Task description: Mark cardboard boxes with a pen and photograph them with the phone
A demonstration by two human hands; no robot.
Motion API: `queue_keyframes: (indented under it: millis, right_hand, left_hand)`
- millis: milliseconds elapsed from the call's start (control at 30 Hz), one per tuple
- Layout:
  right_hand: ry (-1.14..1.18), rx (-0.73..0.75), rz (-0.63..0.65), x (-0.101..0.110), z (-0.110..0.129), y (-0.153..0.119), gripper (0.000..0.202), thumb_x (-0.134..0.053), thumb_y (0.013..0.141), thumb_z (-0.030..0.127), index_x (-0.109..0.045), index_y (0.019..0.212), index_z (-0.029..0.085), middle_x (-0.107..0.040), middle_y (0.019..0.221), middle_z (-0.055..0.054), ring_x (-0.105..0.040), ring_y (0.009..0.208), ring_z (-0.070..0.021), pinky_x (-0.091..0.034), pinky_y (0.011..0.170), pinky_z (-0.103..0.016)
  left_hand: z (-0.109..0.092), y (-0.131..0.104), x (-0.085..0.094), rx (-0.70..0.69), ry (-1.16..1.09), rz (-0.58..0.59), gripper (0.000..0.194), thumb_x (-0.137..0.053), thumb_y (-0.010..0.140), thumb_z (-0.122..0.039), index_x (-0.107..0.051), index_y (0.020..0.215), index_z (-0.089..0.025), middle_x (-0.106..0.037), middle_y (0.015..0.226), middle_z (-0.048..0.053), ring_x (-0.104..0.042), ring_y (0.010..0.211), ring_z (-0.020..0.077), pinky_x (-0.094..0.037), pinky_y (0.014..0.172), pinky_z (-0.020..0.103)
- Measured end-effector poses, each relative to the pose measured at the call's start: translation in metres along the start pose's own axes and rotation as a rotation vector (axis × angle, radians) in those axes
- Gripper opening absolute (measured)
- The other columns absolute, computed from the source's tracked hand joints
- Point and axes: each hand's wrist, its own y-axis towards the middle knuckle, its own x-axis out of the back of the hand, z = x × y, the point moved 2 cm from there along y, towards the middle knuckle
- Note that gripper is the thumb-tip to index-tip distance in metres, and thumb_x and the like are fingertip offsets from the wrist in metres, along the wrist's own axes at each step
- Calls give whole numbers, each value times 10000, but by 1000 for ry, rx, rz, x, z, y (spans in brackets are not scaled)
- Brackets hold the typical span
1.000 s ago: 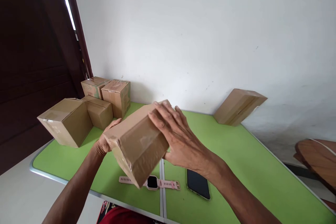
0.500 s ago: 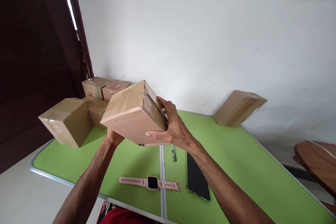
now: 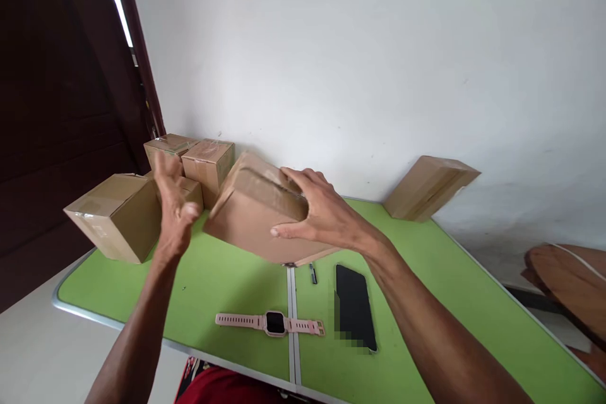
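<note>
A cardboard box (image 3: 255, 221) hangs tilted above the middle of the green table (image 3: 222, 290). My right hand (image 3: 322, 208) grips its right side, with the thumb on the near face and the fingers over the top. My left hand (image 3: 174, 202) is off the box, to its left, with fingers raised and apart and nothing in it; it is blurred. Behind and beside that hand stand several cardboard boxes (image 3: 116, 214). Below the held box lies a pink-strapped smartwatch (image 3: 275, 322) across the table's seam.
A black phone (image 3: 355, 309) lies right of the watch, near a small dark pen-like object (image 3: 313, 274). Another box (image 3: 430, 188) leans on the wall at the back right. A wooden stool (image 3: 568, 284) stands beyond the table's right edge.
My left hand has let go of the box and moved up and left, its fingers now spread. The box has shifted right and turned in my right hand.
</note>
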Motion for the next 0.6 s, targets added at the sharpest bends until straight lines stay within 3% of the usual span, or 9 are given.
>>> queue_keyframes:
  millis: [67,133,200,233,300,400,500,600]
  right_hand:
    - [-233,105,59,-3,6,7,1075,-967,626,588,-552,1564,263,-633,1340,-166,-571,1255,-460,-501,1081,-761]
    - [-356,218,117,-17,14,14,1077,-984,582,569,-595,1522,217,-632,1358,-191,-571,1271,-487,-456,1129,-812]
    - [-426,322,141,-38,20,19,1066,-1004,534,540,-628,1471,197,-627,1409,-200,-556,1325,-521,-382,1207,-837]
    - [-460,367,135,-50,24,20,1037,-1008,523,513,-639,1445,216,-629,1430,-186,-547,1353,-527,-343,1248,-833]
    - [-522,428,104,-72,31,21,939,-1010,519,420,-660,1381,291,-651,1435,-130,-541,1397,-511,-270,1326,-796]
    - [-601,466,43,-93,49,20,774,-979,567,273,-693,1281,353,-702,1387,-61,-558,1446,-468,-189,1399,-720]
    - [-587,490,-22,-96,74,11,535,-831,732,187,-705,1229,340,-727,1396,3,-491,1578,-400,-122,1412,-663]
    - [-488,538,-45,-88,93,-3,407,-668,908,134,-662,1273,312,-668,1542,45,-267,1705,-281,-146,1413,-577]
  left_hand:
    - [-11,5,6,-139,331,203,1477,-906,583,-872,-215,1769,-327,-233,1836,160,-135,1696,517,-65,1353,705]
    - [-14,1,0,-149,511,476,1515,-1013,528,-732,-248,1765,-311,-298,1806,193,-186,1661,575,7,1321,775]
    - [-9,-12,-12,-95,556,675,1507,-1029,553,-651,-209,1772,-318,-363,1770,213,-275,1625,581,-23,1308,805]
    - [-4,-21,-18,-69,558,718,1494,-1022,581,-616,-178,1776,-314,-397,1745,224,-320,1604,575,-76,1304,811]
    - [8,-39,-26,-36,570,683,1419,-978,659,-534,-143,1776,-273,-469,1670,260,-383,1560,577,-212,1261,825]
    - [25,-63,-27,-40,506,489,1318,-920,711,-429,-150,1759,-212,-415,1688,285,-386,1558,565,-272,1254,795]
    - [36,-82,-20,99,286,324,1254,-933,722,-451,-222,1734,-241,-401,1703,233,-370,1598,511,-319,1293,694]
    - [41,-98,-13,329,52,224,1146,-947,711,-526,-365,1670,-291,-484,1647,180,-370,1607,477,-393,1280,617]
